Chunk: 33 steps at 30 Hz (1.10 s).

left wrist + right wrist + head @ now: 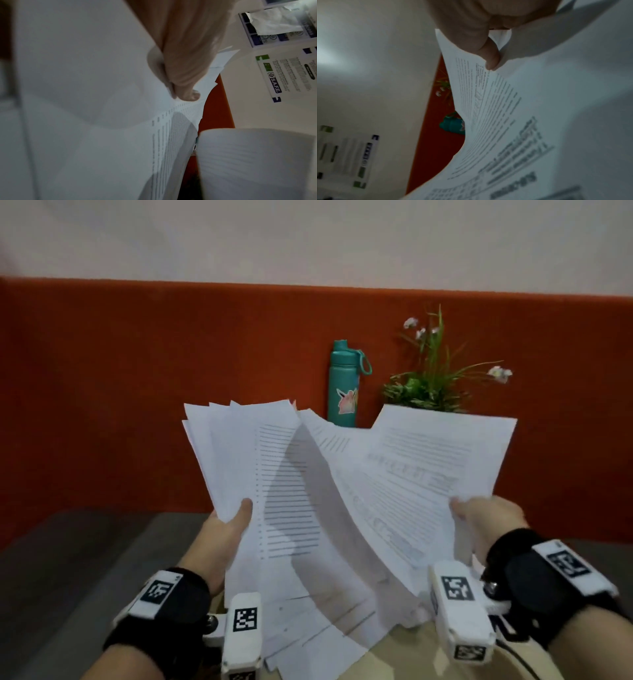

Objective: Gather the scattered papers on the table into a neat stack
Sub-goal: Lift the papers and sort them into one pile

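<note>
i am holding the papers up off the table, in front of the bottle. my left hand is pinching the left edge of the bundle, thumb pressing on the front sheet, the other fingers curling behind it. my right hand is gripping the right edge the same way; in the right wrist view a fingertip is clamping the printed page from behind.

i judge the gathering mostly done: most of the sheets seem to be in my hands, though i cannot tell whether any are lying on the table behind the bundle. the neatening is what is left. the sheets are fanning out in two loose wings, tops splaying toward the bottle and toward the plant beside it, bottoms staggering down toward my wrists. they are needing squaring: closing the two wings together, tapping the edges against the table, then laying the stack flat.
</note>
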Each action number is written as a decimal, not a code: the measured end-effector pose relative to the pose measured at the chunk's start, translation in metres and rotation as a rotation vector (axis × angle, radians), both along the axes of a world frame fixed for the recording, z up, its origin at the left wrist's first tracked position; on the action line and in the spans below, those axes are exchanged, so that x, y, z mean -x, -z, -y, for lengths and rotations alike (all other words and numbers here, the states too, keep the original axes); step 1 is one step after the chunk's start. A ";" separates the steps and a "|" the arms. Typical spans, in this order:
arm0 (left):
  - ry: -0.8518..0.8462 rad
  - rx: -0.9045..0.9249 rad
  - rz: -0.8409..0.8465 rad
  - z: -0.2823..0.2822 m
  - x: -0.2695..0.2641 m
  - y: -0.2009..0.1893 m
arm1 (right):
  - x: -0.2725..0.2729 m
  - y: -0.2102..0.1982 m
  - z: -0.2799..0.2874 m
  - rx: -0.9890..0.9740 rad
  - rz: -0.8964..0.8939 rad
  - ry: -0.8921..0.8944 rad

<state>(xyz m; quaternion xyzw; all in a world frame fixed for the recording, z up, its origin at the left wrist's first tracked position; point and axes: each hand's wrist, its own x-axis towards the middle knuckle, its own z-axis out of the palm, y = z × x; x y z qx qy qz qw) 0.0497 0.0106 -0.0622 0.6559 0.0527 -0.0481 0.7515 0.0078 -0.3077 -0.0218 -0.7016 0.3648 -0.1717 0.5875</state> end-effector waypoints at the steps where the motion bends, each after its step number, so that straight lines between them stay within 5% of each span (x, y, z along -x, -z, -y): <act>1: -0.003 -0.027 0.013 0.000 0.001 0.001 | 0.000 0.016 -0.007 -0.025 -0.020 -0.022; 5: -0.015 -0.173 0.076 0.005 0.008 -0.003 | -0.002 0.048 -0.033 -0.034 -0.114 -0.131; 11: -0.014 -0.074 0.082 0.002 0.002 0.009 | 0.004 0.030 -0.043 0.079 -0.136 -0.315; 16: 0.018 -0.110 0.091 -0.005 0.002 0.009 | 0.000 -0.027 -0.024 0.555 -0.124 -0.235; 20: 0.048 -0.125 0.108 -0.005 0.003 0.005 | -0.032 -0.068 -0.019 0.606 -0.077 -0.450; 24: 0.077 -0.198 0.173 -0.003 0.007 0.005 | -0.068 -0.039 -0.048 0.695 -0.136 -0.564; 30: 0.127 -0.055 0.128 -0.010 -0.001 0.015 | -0.073 0.014 -0.095 0.568 -0.128 -0.733; 33: 0.098 -0.033 0.115 -0.022 -0.005 0.016 | -0.074 0.013 -0.058 0.587 -0.198 -0.507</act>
